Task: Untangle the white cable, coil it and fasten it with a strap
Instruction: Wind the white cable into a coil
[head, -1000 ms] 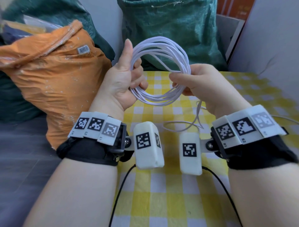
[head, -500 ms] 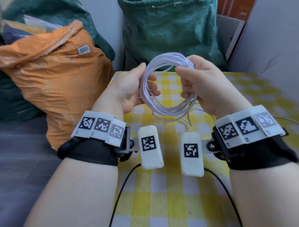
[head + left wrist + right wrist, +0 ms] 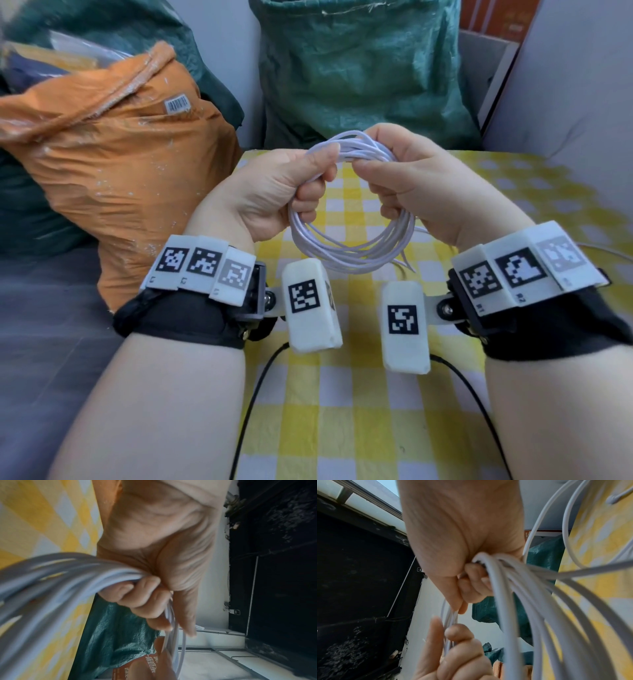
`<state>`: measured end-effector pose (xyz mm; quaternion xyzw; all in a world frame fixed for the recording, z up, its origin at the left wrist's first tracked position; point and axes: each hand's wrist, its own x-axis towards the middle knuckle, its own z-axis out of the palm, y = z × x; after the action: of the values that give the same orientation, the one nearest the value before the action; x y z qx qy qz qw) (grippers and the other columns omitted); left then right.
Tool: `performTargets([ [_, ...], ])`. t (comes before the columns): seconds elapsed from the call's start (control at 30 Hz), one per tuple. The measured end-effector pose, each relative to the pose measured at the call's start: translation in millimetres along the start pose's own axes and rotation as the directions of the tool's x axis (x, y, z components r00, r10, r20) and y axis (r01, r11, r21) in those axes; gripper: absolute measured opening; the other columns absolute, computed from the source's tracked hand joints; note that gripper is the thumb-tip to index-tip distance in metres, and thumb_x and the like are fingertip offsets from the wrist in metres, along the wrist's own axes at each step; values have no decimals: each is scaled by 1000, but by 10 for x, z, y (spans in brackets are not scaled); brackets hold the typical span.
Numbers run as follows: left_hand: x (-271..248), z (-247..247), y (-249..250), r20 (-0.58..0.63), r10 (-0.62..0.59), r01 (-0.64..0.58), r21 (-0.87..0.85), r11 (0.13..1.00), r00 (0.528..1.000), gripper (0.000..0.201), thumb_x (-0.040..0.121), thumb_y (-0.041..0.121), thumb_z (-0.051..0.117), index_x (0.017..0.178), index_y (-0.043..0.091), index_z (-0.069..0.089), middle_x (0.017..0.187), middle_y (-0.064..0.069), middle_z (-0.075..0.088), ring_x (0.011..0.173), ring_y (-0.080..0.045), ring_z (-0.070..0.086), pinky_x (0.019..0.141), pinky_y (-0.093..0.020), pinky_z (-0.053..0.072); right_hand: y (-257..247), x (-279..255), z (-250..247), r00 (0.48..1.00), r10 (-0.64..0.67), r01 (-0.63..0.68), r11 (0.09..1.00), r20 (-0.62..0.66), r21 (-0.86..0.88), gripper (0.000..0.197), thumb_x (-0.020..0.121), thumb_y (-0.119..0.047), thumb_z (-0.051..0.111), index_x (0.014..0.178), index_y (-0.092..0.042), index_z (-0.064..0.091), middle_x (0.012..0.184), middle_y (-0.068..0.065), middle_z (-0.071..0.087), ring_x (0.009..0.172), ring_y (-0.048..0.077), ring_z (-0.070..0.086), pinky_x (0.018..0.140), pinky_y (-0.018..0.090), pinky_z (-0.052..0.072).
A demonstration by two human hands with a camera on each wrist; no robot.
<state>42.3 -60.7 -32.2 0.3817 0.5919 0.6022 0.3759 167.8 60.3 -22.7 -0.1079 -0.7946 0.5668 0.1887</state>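
since a second ago the thin white cable coil (image 3: 351, 240) has come down from upright in front of the green sack to a lower spot over the surface, and both hands have closed in on its top, where earlier they held it by opposite sides. now the left hand (image 3: 274, 192) has a clenched grip grasping the bundled strands on the left of the coil's top, thumb laid along the cable and fingers curled under it; the left wrist view (image 3: 150, 563) shows the strands running through its closed fingers. the right hand (image 3: 418, 185) is just beside it on the right, also gripping the bundle, its thumb tip almost touching the left thumb; in the right wrist view (image 3: 462, 547) the strands (image 3: 513, 588) fan out from its curled fingers. the coil's loops hang down between the two wrists, above the yellow-and-white checked cloth surface (image 3: 342, 411) and not resting on it. loose cable ends trail off the near right of the coil toward the cloth. whether a strap is anywhere on the coil i cannot tell. at the far left stands a crumpled orange plastic sack (image 3: 113, 164) with a barcode label, and at the far middle a dark green woven sack (image 3: 359, 68).
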Motion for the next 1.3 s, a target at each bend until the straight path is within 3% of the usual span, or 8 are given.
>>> performTargets([
  [0.13,18,29,23,-41,-31,24,-154,988,999,48,91,55,40,59,19,43,42,10,23,37,-6,18,44,-20,21,-12,4,3,997,-34,33,999,-66,-11,12,92,-11,56,82,-17,52,53,-7,40,47,9,33,46,23,34],
  [0.4,65,9,74,-214,-70,-27,-419,908,974,57,89,58,47,47,22,31,36,9,17,32,-8,14,39,-20,18,60,20,-39,996,48,-49,999,-80,-5,16,89,-14,61,74,-14,57,62,0,59,52,11,57,53,20,48],
  [0.57,80,-14,99,-296,-57,-121,-548,827,953,55,89,58,48,51,22,29,35,9,17,30,-8,15,38,-20,17,120,45,-36,992,107,-108,994,-73,-11,19,89,-20,63,73,-10,62,66,6,66,67,24,59,69,36,50],
  [0.7,92,-16,82,-321,-56,-152,-585,796,945,56,88,56,50,49,21,30,36,8,16,29,-8,15,36,-20,21,88,31,-7,993,118,-116,988,-23,99,15,95,-17,54,80,-15,58,74,4,72,67,16,66,61,24,51],
  [0.77,106,-22,75,-292,-77,-114,-582,805,953,56,89,54,49,48,21,29,36,7,18,30,-9,17,37,-20,23,67,22,3,991,119,-105,973,-56,205,15,97,-15,50,83,-16,55,67,2,71,68,19,66,66,28,50],
  [0.93,121,-53,7,-278,-116,-32,-476,879,954,43,89,37,51,51,20,43,49,4,36,46,-12,40,52,-23,39,33,24,14,977,92,-47,972,-190,230,14,99,-14,44,86,-11,50,48,-5,52,55,19,63,56,27,49],
  [1.07,96,-80,-5,-348,-87,48,-118,992,933,31,88,35,56,67,13,62,58,-1,59,55,-16,59,64,-30,49,47,33,-3,976,55,-47,998,-210,45,10,98,-15,42,89,-12,46,45,-11,44,50,15,53,59,29,45],
  [1.3,-3,-53,50,-254,139,-103,150,983,957,7,85,20,63,89,16,66,72,-1,64,68,-16,62,61,-23,46,66,30,76,996,45,-73,923,-83,-378,22,95,-18,42,73,-16,42,65,0,49,55,17,54,62,34,46],
])
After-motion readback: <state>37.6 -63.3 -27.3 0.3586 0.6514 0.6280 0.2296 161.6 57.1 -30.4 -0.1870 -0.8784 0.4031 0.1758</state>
